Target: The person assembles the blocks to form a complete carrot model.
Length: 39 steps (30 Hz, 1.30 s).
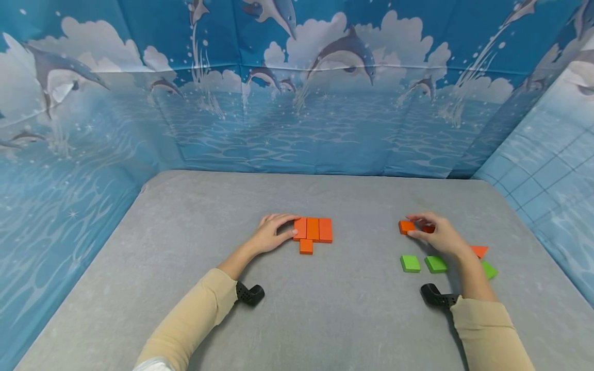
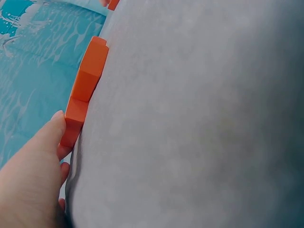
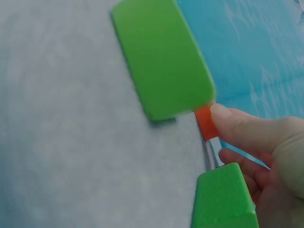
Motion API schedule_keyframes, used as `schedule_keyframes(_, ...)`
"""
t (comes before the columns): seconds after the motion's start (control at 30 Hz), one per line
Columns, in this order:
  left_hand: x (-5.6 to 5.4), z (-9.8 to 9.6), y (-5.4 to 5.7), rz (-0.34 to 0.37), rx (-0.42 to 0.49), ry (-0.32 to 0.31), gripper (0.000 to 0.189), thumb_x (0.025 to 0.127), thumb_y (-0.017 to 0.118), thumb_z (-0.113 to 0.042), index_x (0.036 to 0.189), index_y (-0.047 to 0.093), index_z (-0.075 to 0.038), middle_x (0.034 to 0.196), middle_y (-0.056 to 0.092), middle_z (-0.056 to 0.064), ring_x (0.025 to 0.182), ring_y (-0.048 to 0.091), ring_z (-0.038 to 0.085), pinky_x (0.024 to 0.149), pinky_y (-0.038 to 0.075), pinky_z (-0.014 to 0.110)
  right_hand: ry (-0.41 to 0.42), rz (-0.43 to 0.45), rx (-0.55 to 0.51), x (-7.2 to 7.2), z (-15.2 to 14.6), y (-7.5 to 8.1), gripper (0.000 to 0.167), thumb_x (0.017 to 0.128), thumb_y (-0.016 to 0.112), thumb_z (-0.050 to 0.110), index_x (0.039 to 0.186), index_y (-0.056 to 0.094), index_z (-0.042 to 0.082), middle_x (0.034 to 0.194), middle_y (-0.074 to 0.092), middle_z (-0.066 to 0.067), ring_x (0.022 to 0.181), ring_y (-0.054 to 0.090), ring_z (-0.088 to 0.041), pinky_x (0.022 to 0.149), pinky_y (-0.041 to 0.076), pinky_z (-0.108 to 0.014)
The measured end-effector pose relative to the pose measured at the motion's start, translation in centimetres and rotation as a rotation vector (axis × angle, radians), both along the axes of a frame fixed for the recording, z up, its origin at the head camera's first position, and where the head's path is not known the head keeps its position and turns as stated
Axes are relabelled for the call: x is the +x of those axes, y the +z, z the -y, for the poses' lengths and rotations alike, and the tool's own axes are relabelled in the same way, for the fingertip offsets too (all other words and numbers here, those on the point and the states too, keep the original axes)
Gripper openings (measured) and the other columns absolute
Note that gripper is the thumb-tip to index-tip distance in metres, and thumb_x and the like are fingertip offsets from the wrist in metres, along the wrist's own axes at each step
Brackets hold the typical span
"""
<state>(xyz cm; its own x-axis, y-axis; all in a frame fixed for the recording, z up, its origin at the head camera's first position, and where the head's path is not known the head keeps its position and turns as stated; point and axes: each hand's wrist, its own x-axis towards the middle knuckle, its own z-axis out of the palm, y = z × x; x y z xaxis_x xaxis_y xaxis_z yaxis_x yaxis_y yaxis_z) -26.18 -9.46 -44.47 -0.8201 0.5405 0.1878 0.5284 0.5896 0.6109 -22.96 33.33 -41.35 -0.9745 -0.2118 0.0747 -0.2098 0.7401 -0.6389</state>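
Observation:
Three upright-laid orange rectangular blocks lie side by side on the table, with a small orange square block against their near edge. My left hand holds the leftmost rectangle, its thumb at the near left side and fingers at the far corner; in the left wrist view the thumb touches an orange block. Off to the right, my right hand pinches a small orange block between thumb and fingers. Another orange piece is partly hidden beneath that hand.
Green square blocks lie nearer than the right hand, one more green piece partly behind the forearm. An orange triangular-looking block shows beside the right wrist. A dolphin-print curtain borders the grey table.

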Motion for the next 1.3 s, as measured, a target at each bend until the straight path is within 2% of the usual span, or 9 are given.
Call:
schedule_keyframes(0.37, 0.0, 0.0, -0.1, -0.007, -0.002, 0.004, 0.044, 0.092, 0.054, -0.033, 0.133, 0.05, -0.017, 0.134, 0.049, 0.004, 0.126, 0.038, 0.023, 0.106, 0.015, 0.048, -0.018, 0.027, 0.063, 0.0, 0.2, 0.0, 0.04, 0.087, 0.063, 0.02, 0.118, 0.055, -0.003, 0.114, 0.051, -0.027, 0.101, 0.046, -0.038, 0.083, 0.036, -0.052)
schedule_keyframes(0.53, 0.0, 0.0, -0.1, -0.007, 0.004, 0.0, 0.044, 0.092, 0.054, -0.032, 0.133, 0.05, -0.016, 0.134, 0.049, 0.004, 0.126, 0.038, 0.023, 0.106, 0.015, 0.048, -0.031, 0.021, 0.065, 0.0, 1.3, 0.7, 0.041, 0.088, 0.063, 0.023, 0.119, 0.055, -0.002, 0.116, 0.051, -0.026, 0.103, 0.046, -0.038, 0.086, 0.036, -0.056)
schedule_keyframes(0.73, 0.0, 0.0, -0.1, 0.008, 0.009, 0.002, 0.044, 0.092, 0.055, -0.032, 0.133, 0.05, -0.016, 0.135, 0.049, 0.004, 0.127, 0.038, 0.023, 0.106, 0.015, 0.048, 0.032, -0.033, 0.013, 0.0, 4.7, 2.0, 0.04, 0.085, 0.066, 0.024, 0.117, 0.057, 0.001, 0.116, 0.054, -0.021, 0.102, 0.047, -0.035, 0.089, 0.033, -0.054)
schedule_keyframes(0.87, 0.0, 0.0, -0.1, 0.007, 0.006, 0.005, 0.044, 0.092, 0.055, -0.033, 0.133, 0.05, -0.017, 0.134, 0.049, 0.003, 0.126, 0.038, 0.022, 0.106, 0.015, 0.047, 0.077, -0.054, -0.023, 0.2, 7.9, 2.3, 0.037, 0.083, 0.068, 0.022, 0.114, 0.06, 0.002, 0.114, 0.056, -0.018, 0.1, 0.049, -0.032, 0.087, 0.035, -0.051)
schedule_keyframes(1.1, -0.1, 0.0, -0.2, -0.003, 0.02, -0.003, 0.044, 0.092, 0.055, -0.032, 0.132, 0.05, -0.016, 0.134, 0.049, 0.004, 0.126, 0.038, 0.024, 0.105, 0.015, 0.049, 0.19, -0.116, -0.088, 1.2, 13.2, 1.4, 0.032, 0.078, 0.073, 0.014, 0.107, 0.064, 0.003, 0.105, 0.061, -0.012, 0.094, 0.053, -0.029, 0.084, 0.039, -0.049)
schedule_keyframes(1.3, -0.2, 0.1, -0.2, -0.008, 0.018, -0.002, 0.044, 0.092, 0.055, -0.032, 0.132, 0.05, -0.016, 0.134, 0.05, 0.004, 0.126, 0.039, 0.023, 0.106, 0.014, 0.049, 0.264, -0.109, -0.11, 1.9, 16.3, 0.6, 0.032, 0.077, 0.073, 0.013, 0.107, 0.064, 0.006, 0.105, 0.06, -0.007, 0.093, 0.053, -0.025, 0.083, 0.042, -0.045)
